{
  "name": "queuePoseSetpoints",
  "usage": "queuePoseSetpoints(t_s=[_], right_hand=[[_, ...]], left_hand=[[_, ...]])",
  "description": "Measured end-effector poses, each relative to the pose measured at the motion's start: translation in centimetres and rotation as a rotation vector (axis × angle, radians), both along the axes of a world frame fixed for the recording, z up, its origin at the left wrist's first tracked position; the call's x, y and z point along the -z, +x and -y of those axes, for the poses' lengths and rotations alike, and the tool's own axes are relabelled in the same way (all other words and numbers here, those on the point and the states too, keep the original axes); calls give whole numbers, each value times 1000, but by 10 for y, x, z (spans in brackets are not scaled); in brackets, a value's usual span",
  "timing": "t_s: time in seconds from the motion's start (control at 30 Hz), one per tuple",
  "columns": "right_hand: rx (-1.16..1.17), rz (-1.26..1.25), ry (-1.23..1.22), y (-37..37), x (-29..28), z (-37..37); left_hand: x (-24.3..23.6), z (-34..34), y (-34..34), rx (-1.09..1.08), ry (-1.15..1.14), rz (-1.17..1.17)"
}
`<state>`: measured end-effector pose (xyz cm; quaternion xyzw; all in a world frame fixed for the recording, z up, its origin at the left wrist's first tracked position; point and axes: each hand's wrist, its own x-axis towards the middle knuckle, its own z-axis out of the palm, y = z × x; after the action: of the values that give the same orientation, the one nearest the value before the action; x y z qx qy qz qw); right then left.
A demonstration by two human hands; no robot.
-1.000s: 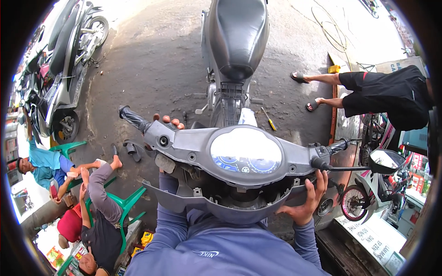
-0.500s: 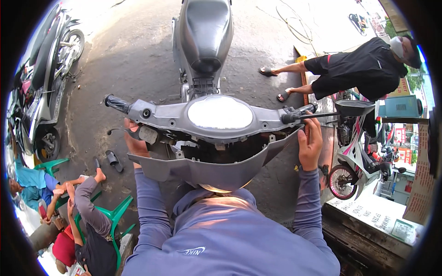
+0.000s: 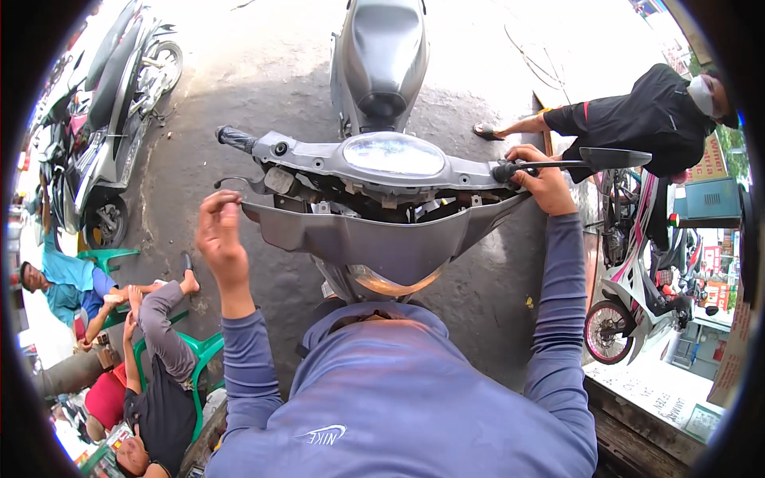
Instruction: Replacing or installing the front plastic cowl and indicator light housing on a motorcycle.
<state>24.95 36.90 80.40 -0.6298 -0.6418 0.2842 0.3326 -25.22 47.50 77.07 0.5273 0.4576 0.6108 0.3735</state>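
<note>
A grey scooter handlebar [image 3: 315,154] with its oval instrument panel [image 3: 394,153] lies across the middle. On the near side, a dark grey front handlebar cover [image 3: 358,239] stands apart from it, with wiring and clips showing in the gap. My left hand [image 3: 223,247] is raised beside the cover's left end, below the brake lever [image 3: 231,182]. Its fingers are loosely bent and no object shows in them. At the right end, my right hand [image 3: 550,187] closes round the handlebar, fingers above and thumb below the mirror stem [image 3: 550,164]; the grip is partly hidden.
The scooter's seat [image 3: 386,60] extends away from me. A person in black [image 3: 637,119] stands at the right, near a parked motorbike [image 3: 629,295]. Parked scooters [image 3: 111,119] line the left, with people sitting by green plastic chairs [image 3: 203,358] at lower left.
My left hand has come out from behind the cover's left end. My right hand has shifted up onto the handlebar end. The mirror has swung outward, and the view has moved.
</note>
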Motion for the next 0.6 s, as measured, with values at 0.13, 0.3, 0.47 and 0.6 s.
queuePoseSetpoints(t_s=[0.13, 0.3, 0.47, 0.6], right_hand=[[137, -215, -176, 6, 8, 0], [53, -178, -365, 41, 12, -27], [88, 83, -485, 53, 11, -47], [52, 5, -433, 38, 10, -36]], left_hand=[[-18, 8, 28, 220, 206, -498], [-16, 4, 32, 223, 214, -658], [-9, 2, 31, 193, 260, -582], [-2, 5, 31, 117, 253, -500]])
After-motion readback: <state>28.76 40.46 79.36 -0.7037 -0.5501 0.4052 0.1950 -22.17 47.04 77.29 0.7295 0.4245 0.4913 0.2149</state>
